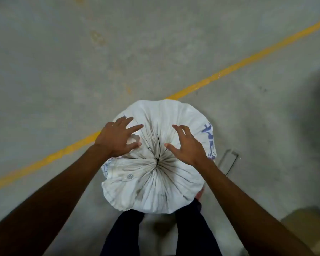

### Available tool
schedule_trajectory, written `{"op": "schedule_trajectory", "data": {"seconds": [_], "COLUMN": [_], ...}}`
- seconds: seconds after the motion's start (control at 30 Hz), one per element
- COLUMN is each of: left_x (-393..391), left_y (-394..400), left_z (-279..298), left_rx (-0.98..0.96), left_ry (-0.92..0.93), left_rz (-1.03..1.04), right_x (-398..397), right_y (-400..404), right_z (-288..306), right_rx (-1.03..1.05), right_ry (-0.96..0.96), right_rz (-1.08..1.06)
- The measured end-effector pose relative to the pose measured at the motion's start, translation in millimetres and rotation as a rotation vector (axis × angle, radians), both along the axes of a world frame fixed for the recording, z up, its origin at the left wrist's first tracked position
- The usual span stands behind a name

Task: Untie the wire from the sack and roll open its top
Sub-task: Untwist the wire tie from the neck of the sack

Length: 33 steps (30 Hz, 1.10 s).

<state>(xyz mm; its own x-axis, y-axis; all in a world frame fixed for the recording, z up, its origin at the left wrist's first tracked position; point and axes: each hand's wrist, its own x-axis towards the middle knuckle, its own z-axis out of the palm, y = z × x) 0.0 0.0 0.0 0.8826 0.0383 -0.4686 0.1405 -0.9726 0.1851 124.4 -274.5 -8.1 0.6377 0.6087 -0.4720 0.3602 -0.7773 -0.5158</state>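
The sack (pixel 155 174) stands upright on the concrete floor (pixel 63 61), right against the person's legs (pixel 188 228), its white top gathered into pleats that all run into one pinched point. From that point the dark wire (pixel 158 148) rises as a thin strand, its long axis pointing away from the person, toward the yellow line (pixel 248 60) beyond.

Just past the knot, the left hand (pixel 116 139) and the right hand (pixel 187 145) hover on either side, fingers spread wide and holding nothing. The wire lies between them; the right thumb looks a little nearer to it than the left fingertips, so I'd expect the right to pinch the strand while the left steadies the pleats. A second bent wire (pixel 229 161) lies on the floor just beside the sack on the right.
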Motion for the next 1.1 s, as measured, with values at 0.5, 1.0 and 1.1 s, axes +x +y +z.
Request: {"op": "schedule_trajectory", "data": {"seconds": [0.5, 1.0, 1.1], "left_x": [-16, -18, -16], "left_y": [-40, -57, -57], "left_z": [-64, -119, -124], "left_rx": [-0.107, -0.552, -0.555], "left_ry": [0.126, 0.048, 0.075], "left_rz": [-0.032, 0.168, 0.179], "right_x": [-67, -124, -133], "right_y": [-9, -9, -8], "right_z": [-60, -104, -110], "right_rx": [-0.063, 0.187, 0.259], "right_ry": [0.234, 0.358, 0.367], "right_rz": [-0.199, -0.676, -0.753]}}
